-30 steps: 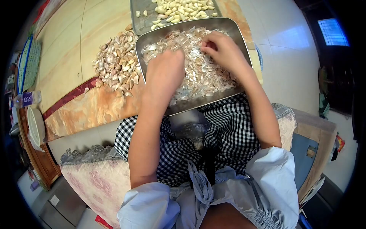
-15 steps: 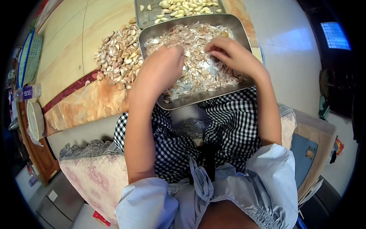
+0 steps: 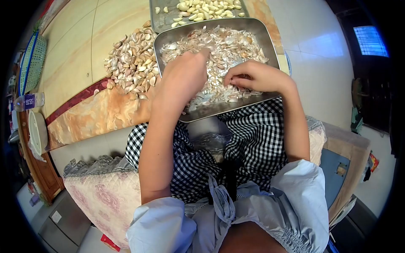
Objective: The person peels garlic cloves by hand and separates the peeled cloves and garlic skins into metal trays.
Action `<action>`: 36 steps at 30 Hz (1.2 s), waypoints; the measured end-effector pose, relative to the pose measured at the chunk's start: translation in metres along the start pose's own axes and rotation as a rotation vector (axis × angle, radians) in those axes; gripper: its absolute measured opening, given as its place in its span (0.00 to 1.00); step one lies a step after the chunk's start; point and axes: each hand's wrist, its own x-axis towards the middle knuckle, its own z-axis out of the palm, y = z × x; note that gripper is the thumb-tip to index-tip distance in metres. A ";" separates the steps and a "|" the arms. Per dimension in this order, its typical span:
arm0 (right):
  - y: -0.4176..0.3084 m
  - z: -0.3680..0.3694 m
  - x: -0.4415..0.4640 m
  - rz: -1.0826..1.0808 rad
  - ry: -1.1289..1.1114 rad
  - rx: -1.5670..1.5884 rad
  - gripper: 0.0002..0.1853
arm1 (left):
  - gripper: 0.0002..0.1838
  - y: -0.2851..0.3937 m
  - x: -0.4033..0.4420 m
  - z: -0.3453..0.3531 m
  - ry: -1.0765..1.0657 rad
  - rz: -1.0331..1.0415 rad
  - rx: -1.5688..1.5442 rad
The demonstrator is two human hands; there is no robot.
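The right hand (image 3: 259, 77) has gone lower in the frame since the earlier picture: half a second ago its fingertips were near the upper middle of the metal tray (image 3: 219, 109), and now they are at the lower right part of the heap of garlic skins (image 3: 230, 44). Its fingers are bent, with the thumb close to them; I cannot tell if they pinch something. The left hand (image 3: 187, 76) has stayed almost at the same place, over the left part of this tray, seen from its back; its fingertips are hidden, so I cannot tell their state. The unpeeled cloves (image 3: 130, 61) lie as before on the surface (image 3: 69, 46), left of the tray, in the upper left of the frame. The peeled cloves (image 3: 204, 8) remain in the grey tray (image 3: 162, 20) at the top middle
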 end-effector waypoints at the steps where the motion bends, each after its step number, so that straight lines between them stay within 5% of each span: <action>1: 0.001 0.002 0.001 -0.032 0.054 -0.065 0.08 | 0.14 0.000 0.000 0.000 0.045 -0.023 -0.003; 8: 0.001 -0.007 -0.003 0.134 0.254 -0.188 0.07 | 0.13 0.002 -0.002 -0.003 0.164 -0.169 0.001; 10: 0.000 -0.006 -0.002 0.140 0.261 -0.201 0.07 | 0.14 -0.001 0.000 0.001 -0.019 -0.139 0.045; 16: -0.015 0.007 0.015 0.069 0.431 -0.247 0.09 | 0.14 0.003 0.003 0.006 -0.017 -0.003 -0.106; 18: -0.012 0.015 0.026 -0.227 0.707 -0.403 0.15 | 0.13 0.006 0.002 0.000 0.047 -0.056 -0.093; 22: -0.007 0.017 0.030 -0.408 0.735 -0.479 0.15 | 0.11 -0.003 0.004 -0.001 0.289 -0.055 -0.111; 24: -0.004 0.008 0.018 -0.194 0.435 -0.419 0.12 | 0.10 -0.007 0.007 -0.004 0.323 -0.085 -0.131; 27: -0.010 -0.007 0.008 -0.043 0.439 -0.399 0.11 | 0.11 -0.010 0.008 -0.011 0.377 -0.131 -0.172; 31: -0.008 0.002 0.030 -0.265 0.633 -0.593 0.24 | 0.11 -0.011 0.007 -0.015 0.386 -0.163 -0.170; 32: -0.012 0.004 0.035 -0.242 0.532 -0.572 0.31 | 0.11 -0.011 0.007 -0.016 0.397 -0.160 -0.163; 36: -0.005 0.009 0.037 -0.122 0.471 -0.635 0.33 | 0.13 -0.009 0.004 -0.026 0.339 -0.155 -0.128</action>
